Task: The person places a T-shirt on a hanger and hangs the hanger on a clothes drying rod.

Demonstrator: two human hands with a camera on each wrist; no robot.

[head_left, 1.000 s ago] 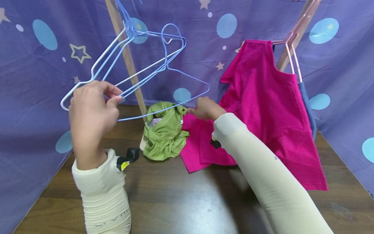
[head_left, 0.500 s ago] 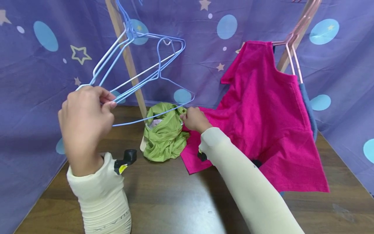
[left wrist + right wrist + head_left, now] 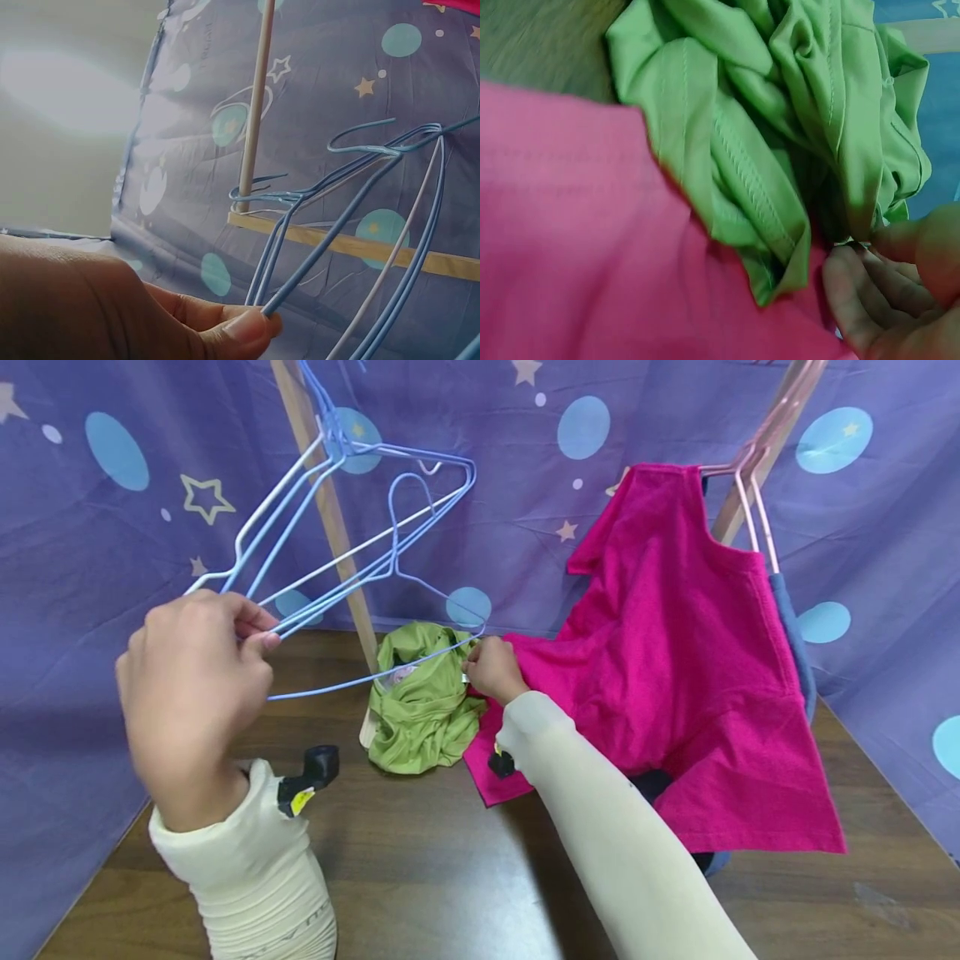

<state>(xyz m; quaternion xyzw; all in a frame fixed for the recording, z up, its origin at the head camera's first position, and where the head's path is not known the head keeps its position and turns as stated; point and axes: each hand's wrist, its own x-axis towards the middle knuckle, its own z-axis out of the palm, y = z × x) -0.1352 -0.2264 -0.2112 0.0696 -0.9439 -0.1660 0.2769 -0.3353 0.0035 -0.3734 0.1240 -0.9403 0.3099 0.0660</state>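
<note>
My left hand [image 3: 198, 664] pinches a blue wire hanger [image 3: 352, 683] near its left end. Thumb and fingertip meet on the blue wire in the left wrist view, while the hanger's hook stands free. Its bottom bar slants across a crumpled green garment [image 3: 423, 718] lying on the table. My right hand [image 3: 493, 670] is at the right edge of that garment. In the right wrist view its thumb and fingers pinch a fold of the green cloth [image 3: 840, 97]. A small white tag [image 3: 465, 678] shows beside the fingertips. The hanger's right end passes just above this hand.
A bright pink garment [image 3: 675, 627] hangs at right on a pink hanger [image 3: 757, 497], its lower part spread toward the green cloth. Several blue and white hangers [image 3: 300, 485] hang at left by a wooden post [image 3: 330, 522]. Brown wooden table [image 3: 420, 868]; purple patterned curtain behind.
My left hand has moved left and down, lowering the blue hanger. My right hand has shifted left and slightly down from the pink cloth to the green garment and pinches it.
</note>
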